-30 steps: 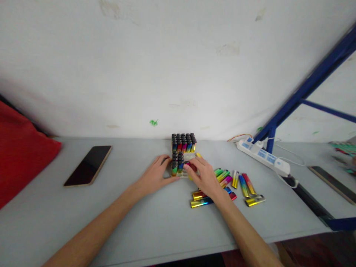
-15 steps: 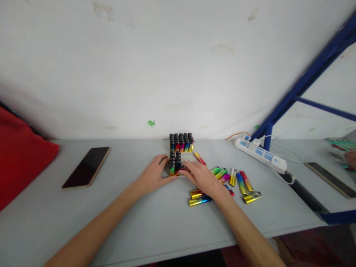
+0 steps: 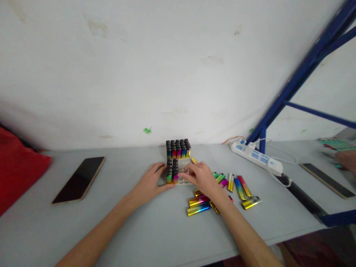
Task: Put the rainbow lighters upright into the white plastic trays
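Note:
A pale tray with slots stands in front of me. Two columns of upright black-topped lighters fill its left side; the nearest ones show green and magenta bodies. My left hand is braced on the tray's left side, thumb along the front edge and fingers around the corner. Over the slots hovers my right hand, thumb and forefinger apart beside the magenta lighter, with nothing visible between them. Loose shiny lighters lie right of the tray, some hidden under my right wrist.
Behind the tray stands a block of upright lighters near the wall. A dark phone lies at left, near a red cloth item. At right are a white power strip, a blue metal frame, another dark slab and another person's hand.
The right thumb and fingers have parted and drawn slightly back from the front lighter, which now stands upright in the second column. My left hand stays at the tray. The camera view has shifted slightly.

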Tool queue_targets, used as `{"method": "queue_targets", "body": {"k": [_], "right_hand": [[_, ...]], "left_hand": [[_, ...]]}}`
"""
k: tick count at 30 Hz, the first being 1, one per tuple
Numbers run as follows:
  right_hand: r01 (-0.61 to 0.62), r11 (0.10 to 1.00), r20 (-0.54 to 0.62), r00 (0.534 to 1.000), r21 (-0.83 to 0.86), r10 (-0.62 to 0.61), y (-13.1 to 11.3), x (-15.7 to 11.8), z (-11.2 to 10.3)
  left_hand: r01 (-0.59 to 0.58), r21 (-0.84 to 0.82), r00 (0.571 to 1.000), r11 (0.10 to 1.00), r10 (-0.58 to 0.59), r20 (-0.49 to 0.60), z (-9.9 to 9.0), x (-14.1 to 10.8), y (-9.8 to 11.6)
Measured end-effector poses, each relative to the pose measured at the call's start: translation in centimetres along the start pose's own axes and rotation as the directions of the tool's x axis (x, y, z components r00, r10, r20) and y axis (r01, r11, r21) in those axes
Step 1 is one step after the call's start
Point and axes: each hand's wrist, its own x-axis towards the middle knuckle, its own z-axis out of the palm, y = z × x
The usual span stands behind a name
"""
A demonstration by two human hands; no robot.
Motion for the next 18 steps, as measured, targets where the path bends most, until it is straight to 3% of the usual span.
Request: {"method": "queue_targets", "body": {"k": [5,9,12,15,18], "right_hand": [[-0.202,0.976,-0.123,0.974,-0.083,0.191,3.6,-0.8,-1.9],[-0.353,0.912,-0.059,0.935,-0.210,0.349,3.8,-1.1,-1.6],[-0.390,0.894,0.031,0.913,-0.222,0.406,3.6,-1.2,-1.0],[-0.370,0.924,0.003,0.928,-0.093,0.372,4.3,-1.2,-0.5],[-0.316,0.922,-0.123,0.929,0.224,0.348,5.1,-1.0,-0.3]], "left_hand": [[-0.006,-0.017,0.999,1.000,0.006,0.038,-0.4,0.3,0.3],[-0.021,-0.007,0.998,1.000,0.021,0.056,-0.8,0.4,0.0],[-0.022,0.014,0.997,1.000,0.021,0.073,-1.3,0.4,-0.7],[-0.021,0.025,0.994,0.999,0.018,0.104,-2.0,0.3,-1.3],[-0.044,0.008,0.991,0.999,0.042,0.126,-2.5,0.1,-1.5]]}}
